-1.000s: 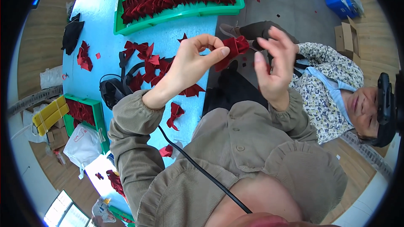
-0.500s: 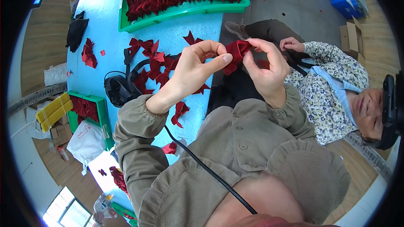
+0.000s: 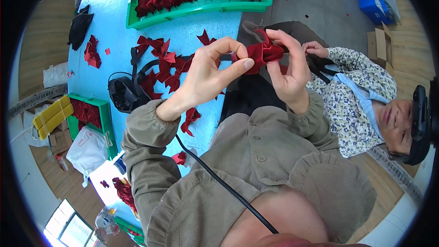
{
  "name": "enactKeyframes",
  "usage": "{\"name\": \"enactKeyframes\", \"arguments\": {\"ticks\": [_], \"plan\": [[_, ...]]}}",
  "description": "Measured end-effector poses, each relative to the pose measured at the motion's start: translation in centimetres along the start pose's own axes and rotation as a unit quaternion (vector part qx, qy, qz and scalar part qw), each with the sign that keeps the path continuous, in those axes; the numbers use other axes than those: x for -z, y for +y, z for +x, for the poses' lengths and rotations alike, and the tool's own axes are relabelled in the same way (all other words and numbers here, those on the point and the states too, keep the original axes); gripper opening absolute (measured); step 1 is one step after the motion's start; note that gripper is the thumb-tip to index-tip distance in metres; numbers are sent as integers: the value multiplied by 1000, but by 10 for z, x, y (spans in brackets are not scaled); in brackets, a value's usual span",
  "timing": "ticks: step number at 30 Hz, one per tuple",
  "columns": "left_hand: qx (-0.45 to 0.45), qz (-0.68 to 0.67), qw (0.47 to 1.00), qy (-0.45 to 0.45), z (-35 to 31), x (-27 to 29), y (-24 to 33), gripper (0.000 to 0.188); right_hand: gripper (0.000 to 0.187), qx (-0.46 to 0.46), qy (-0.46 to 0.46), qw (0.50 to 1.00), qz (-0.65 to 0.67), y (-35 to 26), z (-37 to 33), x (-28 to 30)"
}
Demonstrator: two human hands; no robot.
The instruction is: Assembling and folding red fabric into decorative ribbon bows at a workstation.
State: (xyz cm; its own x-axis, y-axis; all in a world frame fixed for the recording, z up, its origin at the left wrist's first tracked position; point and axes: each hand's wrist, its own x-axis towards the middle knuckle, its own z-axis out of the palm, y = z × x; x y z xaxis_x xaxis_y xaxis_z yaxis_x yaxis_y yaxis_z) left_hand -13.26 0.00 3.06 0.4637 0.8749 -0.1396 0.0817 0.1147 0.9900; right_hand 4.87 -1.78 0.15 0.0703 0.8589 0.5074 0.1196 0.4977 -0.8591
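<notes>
A dark red velvet bow (image 3: 264,54) is held up between my two hands, above the table's right edge. My left hand (image 3: 217,66) pinches its left side between thumb and fingers. On the other side my right hand (image 3: 291,66) grips it with the thumb below and the fingers above; a strip of the fabric stands up near the right fingertips. Several loose red bows (image 3: 164,61) lie on the blue table (image 3: 116,48) behind and beside my left hand. One more red bow (image 3: 190,120) rests close to my left forearm.
A green tray (image 3: 196,10) full of rows of red bows stands at the far side. Black headgear with a strap (image 3: 123,93) lies left of the loose bows. A co-worker in a floral top (image 3: 361,80) sits at the right. A white bag (image 3: 88,151) leans by a green crate (image 3: 109,123).
My right fingers have opened wider around the bow and shifted their grip. The bow has turned, and a strip of it now points upward. My left hand still pinches it.
</notes>
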Motion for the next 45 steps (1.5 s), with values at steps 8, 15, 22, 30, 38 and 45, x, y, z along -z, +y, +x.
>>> {"name": "enactKeyframes", "arguments": {"ticks": [8, 15, 22, 30, 38, 45], "plan": [[32, -49, 997, -50, 0, 10, -4, 19, 27, 172, -125, 949, -234, 10, -7, 4], [75, -116, 989, -51, -7, 16, -9, 19, 28, -105, -68, 992, -1, 1, -30, -15], [150, -212, 963, -71, -10, 22, -28, 20, 33, 145, -40, 972, -180, -1, -24, -15], [149, -122, 979, -65, -1, 19, -27, 15, 32, 108, -76, 971, -200, 11, -24, -3], [92, -181, 979, -32, 2, 12, -32, 18, 21, -297, 134, 861, 391, 19, -34, -15], [95, -193, 971, -104, -5, 19, -25, 14, 30, -216, -71, 938, 262, 5, -18, -9]]}}
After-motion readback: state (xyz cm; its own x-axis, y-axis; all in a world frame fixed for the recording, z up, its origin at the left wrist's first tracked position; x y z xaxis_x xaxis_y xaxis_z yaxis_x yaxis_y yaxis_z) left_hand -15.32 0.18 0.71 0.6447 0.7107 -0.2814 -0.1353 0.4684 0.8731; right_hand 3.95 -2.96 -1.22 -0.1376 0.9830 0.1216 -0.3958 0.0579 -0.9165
